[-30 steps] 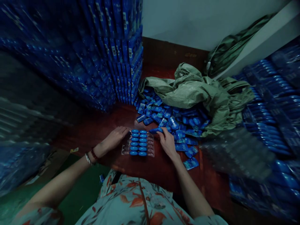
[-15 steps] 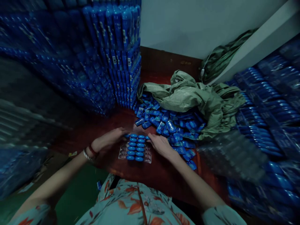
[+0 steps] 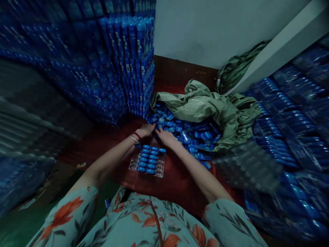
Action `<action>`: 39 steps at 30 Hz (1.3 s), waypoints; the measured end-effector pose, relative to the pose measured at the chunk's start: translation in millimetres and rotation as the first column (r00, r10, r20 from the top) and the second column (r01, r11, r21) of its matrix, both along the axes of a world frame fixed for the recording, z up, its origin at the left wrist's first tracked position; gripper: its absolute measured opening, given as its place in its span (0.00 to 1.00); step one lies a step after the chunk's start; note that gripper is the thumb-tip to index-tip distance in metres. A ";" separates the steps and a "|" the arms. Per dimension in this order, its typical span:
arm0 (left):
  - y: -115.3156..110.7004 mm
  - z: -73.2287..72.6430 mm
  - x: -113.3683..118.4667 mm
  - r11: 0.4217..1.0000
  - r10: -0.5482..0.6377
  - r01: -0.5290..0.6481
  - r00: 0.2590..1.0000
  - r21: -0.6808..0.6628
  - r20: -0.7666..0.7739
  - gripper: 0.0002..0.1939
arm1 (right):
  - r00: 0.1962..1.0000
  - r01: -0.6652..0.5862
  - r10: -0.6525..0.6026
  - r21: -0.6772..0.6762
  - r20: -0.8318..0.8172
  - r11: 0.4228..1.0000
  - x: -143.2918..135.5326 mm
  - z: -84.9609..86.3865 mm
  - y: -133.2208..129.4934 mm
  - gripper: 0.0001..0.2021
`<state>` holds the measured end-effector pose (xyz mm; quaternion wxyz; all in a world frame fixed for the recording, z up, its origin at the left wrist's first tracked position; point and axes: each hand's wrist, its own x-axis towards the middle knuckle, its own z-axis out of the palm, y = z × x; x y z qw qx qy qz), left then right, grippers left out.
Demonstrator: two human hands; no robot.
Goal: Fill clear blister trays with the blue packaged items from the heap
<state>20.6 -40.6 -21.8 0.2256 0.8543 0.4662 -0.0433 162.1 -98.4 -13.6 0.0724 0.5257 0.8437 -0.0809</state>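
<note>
My left hand (image 3: 147, 130) is at the near left edge of a heap of small blue packs (image 3: 185, 137), its fingers drawn together; what they pinch, if anything, is hidden. Close beside it, my right hand (image 3: 166, 137) touches the same edge with its fingertips a little apart. Nearer my body lies a clear moulded tray (image 3: 159, 168) with oval hollows. Two middle columns of it carry shiny blue oval packs (image 3: 151, 161), and another blue oval pack (image 3: 162, 150) sits at its top right corner. The tray's outer lower hollows show bare plastic.
A crumpled green sack (image 3: 205, 106) covers the back of the heap. Tall stacks of blue packs (image 3: 138, 68) rise at the left, and more filled trays (image 3: 272, 127) are piled at the right. Stacked clear trays (image 3: 246, 168) stand at right, others (image 3: 33, 116) at left.
Both hands have left the tray's top corners and moved forward to the heap's edge. Blue oval packs now show at those corners. The view has shifted slightly.
</note>
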 end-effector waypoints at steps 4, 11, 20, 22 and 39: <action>-1.4 -1.8 -36.0 0.999 0.048 -0.048 0.997 -0.011 0.065 0.20 | 0.999 0.025 -0.025 0.005 -0.032 1.000 22.5 7.7 -10.0 0.18; -80.5 -5.6 -130.1 0.930 0.329 -0.356 0.706 -0.086 0.627 0.28 | 0.466 0.486 -0.356 -0.102 -0.810 0.868 67.0 -7.5 -107.1 0.18; -163.4 -20.8 -112.7 0.830 0.387 -0.558 0.541 -0.026 0.747 0.09 | 0.503 0.444 -0.213 0.038 -0.838 0.895 20.5 -44.4 -145.5 0.11; -163.0 -27.4 -105.8 0.846 0.318 -0.532 0.573 0.048 0.755 0.08 | 0.628 0.338 -0.165 0.076 -0.760 0.938 22.6 -44.0 -138.6 0.13; -134.8 1.3 -112.0 0.954 -0.182 0.122 0.962 0.275 0.204 0.17 | 0.992 -0.100 0.108 0.118 -0.062 0.988 14.2 1.2 -111.4 0.17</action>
